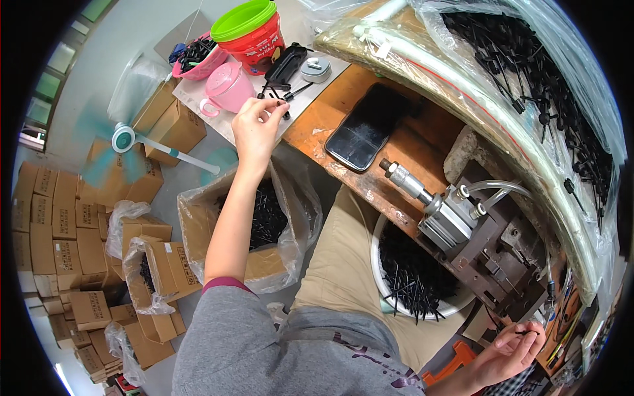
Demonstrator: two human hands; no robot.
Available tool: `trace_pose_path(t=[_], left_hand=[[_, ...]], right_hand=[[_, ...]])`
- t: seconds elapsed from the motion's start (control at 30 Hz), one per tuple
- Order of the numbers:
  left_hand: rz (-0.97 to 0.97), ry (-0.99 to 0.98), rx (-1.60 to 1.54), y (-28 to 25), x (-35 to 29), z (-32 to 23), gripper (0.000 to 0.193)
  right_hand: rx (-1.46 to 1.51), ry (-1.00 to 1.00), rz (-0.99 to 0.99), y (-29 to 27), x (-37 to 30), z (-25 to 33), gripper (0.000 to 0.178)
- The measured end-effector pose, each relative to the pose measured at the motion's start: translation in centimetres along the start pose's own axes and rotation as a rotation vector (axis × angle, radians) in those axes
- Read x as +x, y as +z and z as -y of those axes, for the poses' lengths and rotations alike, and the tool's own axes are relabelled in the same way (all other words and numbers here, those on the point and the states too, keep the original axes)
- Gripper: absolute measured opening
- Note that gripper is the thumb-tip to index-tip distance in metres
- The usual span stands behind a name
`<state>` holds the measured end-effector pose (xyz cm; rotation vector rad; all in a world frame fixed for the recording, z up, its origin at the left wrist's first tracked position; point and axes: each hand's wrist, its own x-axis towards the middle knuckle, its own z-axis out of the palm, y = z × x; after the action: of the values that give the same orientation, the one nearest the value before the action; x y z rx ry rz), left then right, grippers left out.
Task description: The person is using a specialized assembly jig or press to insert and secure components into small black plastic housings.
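Fingers [271, 104] on the left hand [256, 129], seen from the head camera, are bent with their tips close together, over the pale end of the tabletop [316, 131]. A thin black stick [300, 91] lies just beside them, but I cannot tell if they have a piece between them. Down at the lower right, the right hand [507, 355] pinches a small black piece [526, 332] in its fingertips, near the end of a dark metal machine [498, 261]. This machine has a silver block [448, 221] and clear tubes [505, 187]. Under its near edge is a round white tub [377, 264] full of black pieces. A black phone [362, 129] lies flat on the brown wood. Past the left hand stand a pink cup [229, 86], a red bucket [256, 46] with a green rim, and a pink basket [205, 68] with black things in it. A small grey case [316, 71] sits near the bucket. Under the left arm is a cardboard box [198, 228] lined with plastic, with more black pieces inside. A big clear bag [574, 46] at the upper right holds lots of black pieces too.
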<state>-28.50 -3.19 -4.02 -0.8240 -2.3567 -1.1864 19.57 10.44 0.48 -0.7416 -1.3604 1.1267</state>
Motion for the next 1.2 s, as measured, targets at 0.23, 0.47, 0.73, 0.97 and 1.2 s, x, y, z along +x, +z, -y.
trace_pose_path(t=[0.23,0.47,0.73,0.97,1.2], left_hand=[[0.098,-0.087,-0.635,-3.5,-3.4,-9.7,0.014],[0.968,-0.057,-0.906,-4.2,-9.2,-17.3,0.036],[1.109,0.111,-1.078,-2.4,-12.6,-21.0,0.049],[0.967,0.490,-1.007,-1.9,-13.9,-20.9,0.037],[0.941,0.682,-0.875,-1.3,-14.7,-21.4,0.030]], right_hand=[[-0.023,0.090,-0.064,2.4,-0.6,0.5,0.018],[0.064,0.200,0.125,4.2,0.1,0.6,0.017],[0.115,0.350,0.116,4.2,-0.1,0.7,0.016],[0.183,0.457,0.132,5.2,0.6,0.3,0.019],[0.275,0.538,0.202,5.7,1.7,0.2,0.020]])
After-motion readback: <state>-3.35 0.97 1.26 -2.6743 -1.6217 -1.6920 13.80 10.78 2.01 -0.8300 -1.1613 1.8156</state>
